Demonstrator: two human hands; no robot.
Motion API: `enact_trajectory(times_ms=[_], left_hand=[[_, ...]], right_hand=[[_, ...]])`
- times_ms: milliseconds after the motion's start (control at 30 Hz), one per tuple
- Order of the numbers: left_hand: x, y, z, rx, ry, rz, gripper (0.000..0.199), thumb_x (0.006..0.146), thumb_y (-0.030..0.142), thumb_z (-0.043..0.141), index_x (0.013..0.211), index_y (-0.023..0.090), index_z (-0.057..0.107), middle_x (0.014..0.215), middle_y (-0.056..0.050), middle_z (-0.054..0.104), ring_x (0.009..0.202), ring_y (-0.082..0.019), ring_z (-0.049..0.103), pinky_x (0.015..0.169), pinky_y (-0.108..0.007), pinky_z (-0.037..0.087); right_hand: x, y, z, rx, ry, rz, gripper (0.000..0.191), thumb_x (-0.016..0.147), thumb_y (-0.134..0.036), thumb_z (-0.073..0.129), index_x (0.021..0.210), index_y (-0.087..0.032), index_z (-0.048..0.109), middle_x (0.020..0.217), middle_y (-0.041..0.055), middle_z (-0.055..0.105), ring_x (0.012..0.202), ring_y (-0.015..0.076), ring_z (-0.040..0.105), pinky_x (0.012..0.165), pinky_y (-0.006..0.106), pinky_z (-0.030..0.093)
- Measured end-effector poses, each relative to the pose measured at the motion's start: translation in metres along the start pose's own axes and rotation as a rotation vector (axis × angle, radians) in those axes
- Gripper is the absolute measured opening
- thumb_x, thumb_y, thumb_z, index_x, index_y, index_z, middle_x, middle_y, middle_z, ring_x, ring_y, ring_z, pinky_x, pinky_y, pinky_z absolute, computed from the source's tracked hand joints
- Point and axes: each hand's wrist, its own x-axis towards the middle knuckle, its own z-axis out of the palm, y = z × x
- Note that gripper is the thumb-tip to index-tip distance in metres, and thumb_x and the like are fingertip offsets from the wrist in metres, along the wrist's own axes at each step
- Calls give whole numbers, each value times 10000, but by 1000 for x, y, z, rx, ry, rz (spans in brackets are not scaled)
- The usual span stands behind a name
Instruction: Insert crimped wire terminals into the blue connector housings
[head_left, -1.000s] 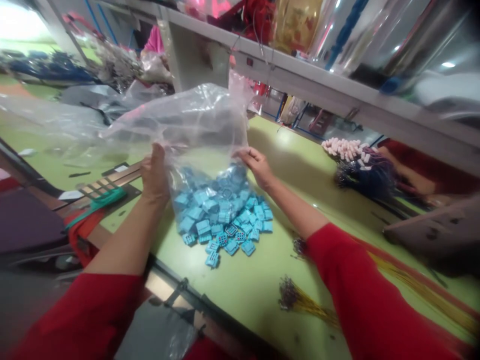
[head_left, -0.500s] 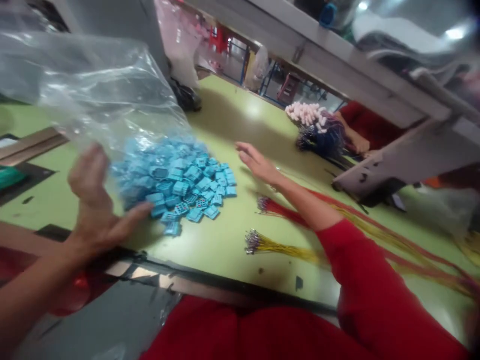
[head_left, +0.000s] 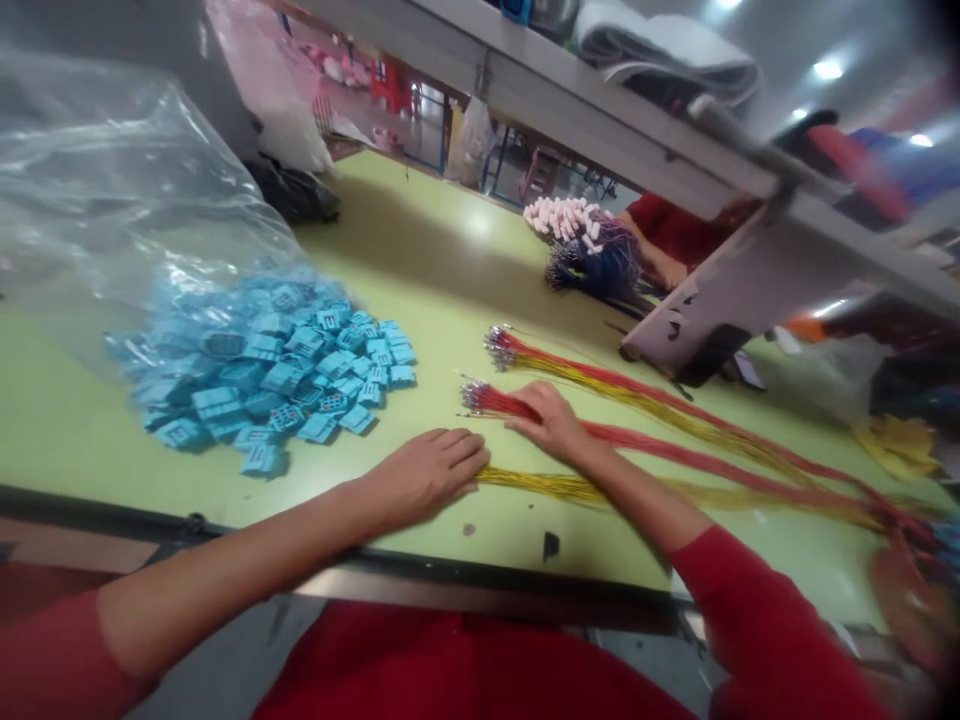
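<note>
My left hand (head_left: 431,472) lies palm down over the tip of a bundle of yellow wires (head_left: 547,485), with fingers curled round it. The hand hides the ends of those wires. Beside it, my right hand (head_left: 551,420) grips a bundle of red wires (head_left: 645,438) just behind its crimped metal terminals (head_left: 474,396). Farther back lies a second group of red and yellow wires (head_left: 600,380), terminals pointing left. A heap of light-blue plastic connector housings (head_left: 285,365) spreads to the left of my hands, partly under a clear plastic bag (head_left: 135,190).
Across the green table (head_left: 420,250), another person's hand (head_left: 660,260) is at dark wires with pale pink connectors (head_left: 566,222). A slanted metal support (head_left: 697,290) stands at the right below a shelf beam (head_left: 585,110). A black bag (head_left: 296,190) sits at the back left.
My left hand has left the blue heap and moved right onto the yellow wires. My right hand has come down and back onto the red wires. The view has shifted right.
</note>
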Motion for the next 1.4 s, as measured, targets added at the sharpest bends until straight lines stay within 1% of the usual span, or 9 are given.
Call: enact_trajectory(times_ms=[200, 433, 533, 667, 733, 900, 1067, 1200, 1400], left_hand=[[5, -11, -6, 117, 164, 55, 205, 1061, 207, 483, 1145, 117, 647, 960, -103, 721, 826, -216, 642, 713, -352, 528], [-2, -5, -6, 119, 125, 99, 188, 1059, 192, 470, 1137, 144, 636, 883, -67, 692, 769, -200, 585, 697, -346, 481], [-3, -9, -15, 31, 130, 91, 284, 1058, 372, 505, 1224, 165, 608, 1008, -91, 709, 888, -219, 620, 801, -362, 500], [15, -52, -45, 151, 154, -310, 617, 1035, 546, 438, 1485, 123, 446, 1463, -209, 547, 1317, -332, 504, 1096, -496, 401], [28, -86, -59, 279, -31, -553, 684, 998, 593, 451, 1487, 116, 470, 1530, -225, 483, 1370, -376, 450, 1129, -520, 358], [36, -139, -69, 232, -222, -562, 505, 941, 533, 540, 1280, 185, 680, 1269, -155, 684, 1116, -319, 627, 1005, -445, 448], [11, -112, -63, 193, -287, -433, 429, 993, 486, 499, 1262, 224, 706, 1295, -148, 673, 1138, -303, 631, 1048, -456, 429], [-1, -77, -71, 267, -87, -409, 461, 1025, 445, 443, 1309, 148, 652, 1384, -194, 621, 1310, -357, 536, 1144, -557, 344], [-1, -9, -61, -171, -2, -166, 384, 1052, 391, 472, 1328, 175, 628, 1284, -136, 698, 1173, -262, 643, 1015, -409, 509]], right_hand=[[42, 32, 12, 36, 212, -201, 350, 1024, -459, 546, 991, -204, 782, 873, 97, 670, 857, 243, 605, 820, 417, 502], [18, 12, 15, 50, 187, -270, 186, 1000, -336, 626, 988, -214, 766, 823, 65, 659, 794, 213, 595, 720, 358, 489], [14, 5, 15, 27, 196, -270, 168, 1000, -315, 627, 988, -212, 760, 821, 65, 664, 795, 213, 596, 718, 357, 490], [17, 7, 16, 24, 222, -280, 147, 991, -302, 641, 995, -205, 752, 810, 61, 667, 781, 208, 602, 702, 351, 486], [18, 9, 17, 18, 232, -272, 140, 988, -295, 644, 988, -201, 748, 816, 65, 671, 781, 208, 606, 702, 352, 488], [15, 5, 17, 4, 224, -249, 152, 991, -305, 635, 998, -201, 745, 837, 70, 672, 794, 210, 606, 719, 360, 497], [2, -4, 19, -2, 165, -245, 193, 1012, -323, 599, 1011, -196, 745, 830, 76, 665, 800, 214, 597, 721, 364, 502], [-6, -12, 19, -28, 143, -262, 190, 1016, -334, 595, 1061, -203, 726, 868, 75, 672, 827, 217, 608, 751, 373, 516], [-16, -30, 8, -138, 186, -325, 193, 972, -350, 670, 1080, -193, 701, 1049, 113, 695, 956, 249, 610, 806, 404, 489]])
